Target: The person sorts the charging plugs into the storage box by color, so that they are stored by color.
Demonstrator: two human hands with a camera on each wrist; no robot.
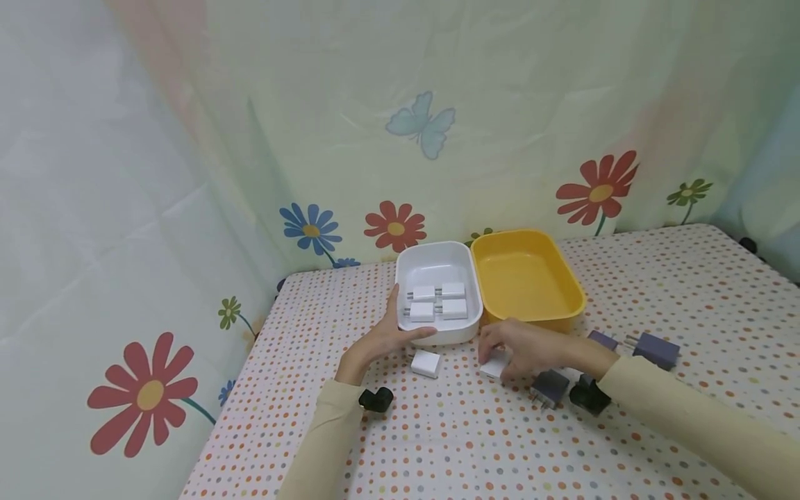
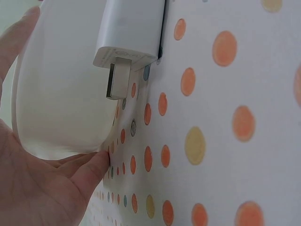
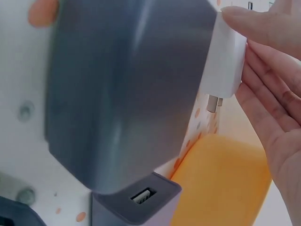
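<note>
A dark charger [image 1: 550, 386] lay near the right hand [image 1: 531, 345], which pinched a white charger [image 1: 494, 367] between thumb and fingers; a second white charger [image 1: 426, 364] lay farther left on the dotted cloth [image 1: 450, 451]; the left hand [image 1: 389, 333], spread wide, touched a white tub [image 1: 456, 336] with four white plugs [image 1: 453, 308] inside, beside a yellow tub [image 1: 528, 288]

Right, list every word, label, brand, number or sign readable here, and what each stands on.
No readable text in any view.
White charger, left wrist view: faint print on its prong end, too small and blurred to read.
Dark charger, right wrist view: no lettering on the sides shown.
White box and yellow box: no lettering visible.
</note>
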